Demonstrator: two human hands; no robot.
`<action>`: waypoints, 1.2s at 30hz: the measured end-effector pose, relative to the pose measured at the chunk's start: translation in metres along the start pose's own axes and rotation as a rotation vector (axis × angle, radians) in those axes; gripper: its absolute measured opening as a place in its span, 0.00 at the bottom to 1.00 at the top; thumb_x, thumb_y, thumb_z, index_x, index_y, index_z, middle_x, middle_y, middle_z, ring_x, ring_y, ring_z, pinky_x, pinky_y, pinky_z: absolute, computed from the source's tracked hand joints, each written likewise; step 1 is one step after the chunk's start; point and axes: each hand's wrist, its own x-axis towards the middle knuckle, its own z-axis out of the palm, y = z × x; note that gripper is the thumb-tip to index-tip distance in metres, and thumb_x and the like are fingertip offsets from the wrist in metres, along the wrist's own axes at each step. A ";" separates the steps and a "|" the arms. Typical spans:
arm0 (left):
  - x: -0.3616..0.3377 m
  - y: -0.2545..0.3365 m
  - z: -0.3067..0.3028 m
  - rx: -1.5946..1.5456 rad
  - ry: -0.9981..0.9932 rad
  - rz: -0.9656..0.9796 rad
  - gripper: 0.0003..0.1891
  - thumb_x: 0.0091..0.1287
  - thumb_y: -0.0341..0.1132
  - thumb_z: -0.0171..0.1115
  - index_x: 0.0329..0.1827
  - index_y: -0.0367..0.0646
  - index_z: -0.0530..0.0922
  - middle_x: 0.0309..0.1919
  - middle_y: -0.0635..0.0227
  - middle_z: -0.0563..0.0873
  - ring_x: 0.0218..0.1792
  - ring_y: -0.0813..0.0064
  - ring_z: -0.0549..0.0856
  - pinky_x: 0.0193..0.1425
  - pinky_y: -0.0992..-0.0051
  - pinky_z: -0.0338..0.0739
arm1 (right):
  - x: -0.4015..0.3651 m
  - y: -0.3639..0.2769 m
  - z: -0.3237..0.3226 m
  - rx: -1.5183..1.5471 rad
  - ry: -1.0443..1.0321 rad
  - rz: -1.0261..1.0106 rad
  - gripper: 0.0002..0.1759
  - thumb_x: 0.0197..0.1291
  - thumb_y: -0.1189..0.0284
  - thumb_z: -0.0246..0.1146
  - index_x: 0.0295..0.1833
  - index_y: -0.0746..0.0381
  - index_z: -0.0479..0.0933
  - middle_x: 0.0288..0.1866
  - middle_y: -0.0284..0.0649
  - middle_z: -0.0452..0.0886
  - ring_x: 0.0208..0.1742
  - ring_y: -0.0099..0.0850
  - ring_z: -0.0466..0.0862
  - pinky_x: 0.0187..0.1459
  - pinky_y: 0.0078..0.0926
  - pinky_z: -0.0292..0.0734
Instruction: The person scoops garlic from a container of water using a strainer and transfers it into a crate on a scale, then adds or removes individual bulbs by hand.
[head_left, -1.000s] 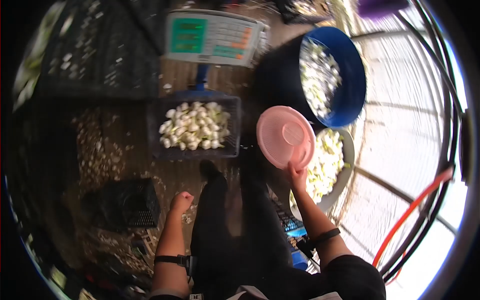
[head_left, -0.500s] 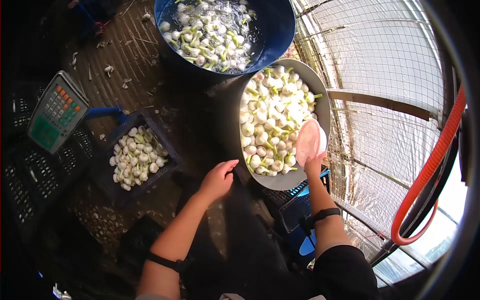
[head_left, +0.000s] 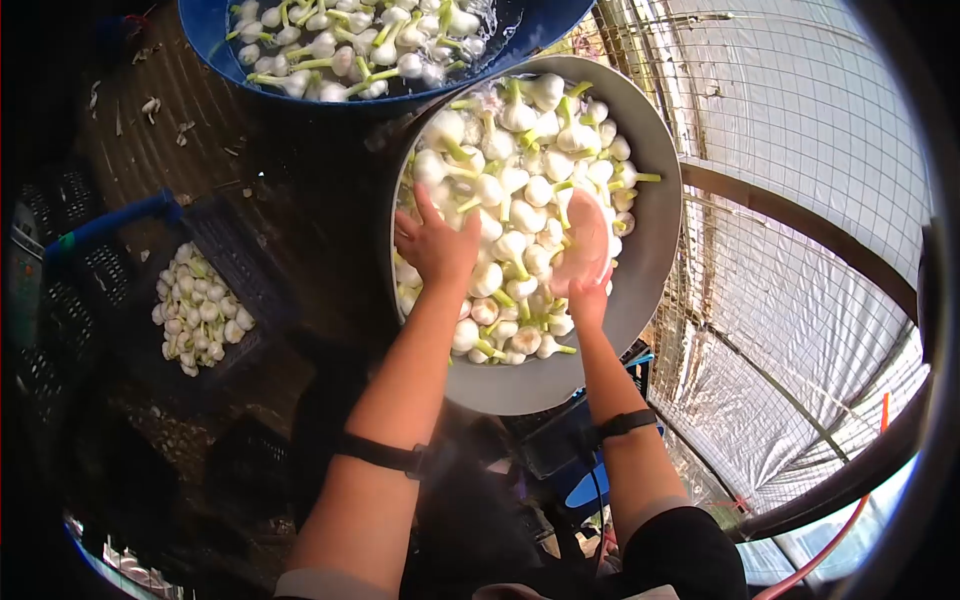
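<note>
Over the left side of a grey tub [head_left: 645, 260], my left hand [head_left: 443, 240] reaches in with its fingers spread, touching or just above the garlic bulbs [head_left: 535, 190]. These are white with short green stems and fill the tub. My right hand [head_left: 590, 297] grips the edge of a pink plastic strainer [head_left: 583, 240]. Tilted among the bulbs at the tub's right side, the strainer is slightly blurred, and what it holds cannot be made out.
Behind stands a blue tub [head_left: 545, 30] with garlic floating in water. A dark crate [head_left: 250, 265] on the left holds smaller garlic bulbs [head_left: 200, 310]. Wire mesh and plastic sheeting [head_left: 800, 110] form the wall on the right. A red hose [head_left: 835, 555] hangs at lower right.
My left hand has moved from outside the tub's rim to over the garlic, fingers now spread. My right hand has carried the strainer left and down among the bulbs. The view has shifted closer.
</note>
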 end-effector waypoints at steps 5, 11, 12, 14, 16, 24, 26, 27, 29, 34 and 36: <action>0.009 0.001 0.018 0.007 -0.107 -0.046 0.47 0.54 0.63 0.63 0.76 0.60 0.55 0.71 0.52 0.60 0.72 0.41 0.55 0.74 0.47 0.50 | 0.044 -0.011 0.051 0.162 -0.233 0.152 0.36 0.56 0.69 0.57 0.71 0.61 0.55 0.30 0.52 0.80 0.21 0.44 0.81 0.22 0.42 0.74; -0.019 0.007 0.037 -0.118 -0.463 -0.011 0.42 0.56 0.63 0.61 0.74 0.63 0.61 0.74 0.57 0.57 0.74 0.53 0.58 0.69 0.46 0.59 | 0.054 0.021 0.058 0.344 -0.536 0.276 0.11 0.63 0.64 0.56 0.46 0.59 0.70 0.24 0.39 0.75 0.15 0.30 0.72 0.14 0.27 0.65; -0.021 -0.002 0.033 -0.118 -0.463 -0.011 0.42 0.56 0.63 0.61 0.74 0.63 0.61 0.74 0.57 0.57 0.74 0.53 0.58 0.69 0.46 0.59 | 0.041 0.014 0.048 0.573 -0.536 0.458 0.12 0.64 0.63 0.58 0.46 0.59 0.71 0.22 0.36 0.74 0.15 0.29 0.72 0.15 0.23 0.65; -0.020 -0.024 0.020 -0.247 -0.384 0.252 0.39 0.55 0.59 0.64 0.71 0.61 0.66 0.72 0.57 0.62 0.73 0.52 0.58 0.70 0.46 0.58 | 0.034 0.029 0.039 0.626 -0.703 0.574 0.13 0.66 0.62 0.55 0.52 0.56 0.67 0.27 0.36 0.74 0.15 0.27 0.71 0.12 0.26 0.63; -0.023 -0.014 0.000 -0.039 -0.248 0.308 0.34 0.55 0.56 0.66 0.66 0.59 0.72 0.70 0.56 0.66 0.73 0.51 0.58 0.71 0.40 0.51 | 0.023 0.041 0.041 0.704 -0.756 0.610 0.15 0.66 0.61 0.56 0.53 0.55 0.67 0.27 0.35 0.75 0.14 0.27 0.69 0.11 0.26 0.62; -0.001 -0.007 0.029 -0.115 -0.083 0.248 0.26 0.53 0.50 0.70 0.57 0.58 0.80 0.60 0.64 0.77 0.62 0.60 0.75 0.66 0.28 0.43 | 0.009 0.007 0.072 0.708 -0.724 0.291 0.17 0.60 0.70 0.60 0.53 0.65 0.74 0.43 0.40 0.82 0.40 0.31 0.82 0.41 0.31 0.79; -0.018 -0.005 0.030 -0.243 -0.125 0.337 0.23 0.52 0.46 0.70 0.53 0.57 0.82 0.54 0.71 0.80 0.56 0.66 0.79 0.65 0.34 0.54 | -0.008 -0.006 0.058 0.737 -0.685 0.318 0.11 0.56 0.73 0.57 0.43 0.67 0.76 0.32 0.40 0.81 0.32 0.30 0.80 0.36 0.29 0.78; -0.029 -0.003 0.033 -0.275 -0.055 0.415 0.20 0.51 0.44 0.71 0.49 0.55 0.83 0.50 0.75 0.81 0.50 0.69 0.81 0.61 0.44 0.62 | -0.014 -0.007 0.051 0.711 -0.693 0.338 0.11 0.57 0.73 0.56 0.42 0.67 0.76 0.30 0.40 0.80 0.28 0.30 0.80 0.32 0.28 0.77; -0.059 -0.001 0.033 -0.229 -0.051 0.520 0.19 0.51 0.41 0.70 0.48 0.53 0.84 0.50 0.73 0.81 0.50 0.68 0.81 0.58 0.48 0.65 | -0.009 0.034 0.044 0.633 -0.771 0.410 0.12 0.59 0.74 0.58 0.49 0.64 0.73 0.35 0.42 0.80 0.25 0.29 0.80 0.21 0.25 0.77; -0.104 0.019 0.021 -0.269 -0.063 0.542 0.19 0.53 0.41 0.68 0.49 0.55 0.83 0.52 0.71 0.80 0.50 0.64 0.82 0.66 0.37 0.56 | -0.072 0.002 0.000 0.826 -0.934 0.388 0.16 0.64 0.62 0.56 0.52 0.60 0.69 0.24 0.37 0.76 0.10 0.27 0.71 0.09 0.22 0.64; -0.116 0.024 0.016 -0.270 -0.087 0.602 0.18 0.54 0.42 0.67 0.49 0.54 0.83 0.53 0.70 0.79 0.50 0.63 0.82 0.67 0.32 0.51 | -0.086 -0.005 -0.011 0.884 -0.886 0.368 0.17 0.65 0.60 0.55 0.52 0.59 0.70 0.23 0.36 0.76 0.09 0.27 0.69 0.09 0.21 0.63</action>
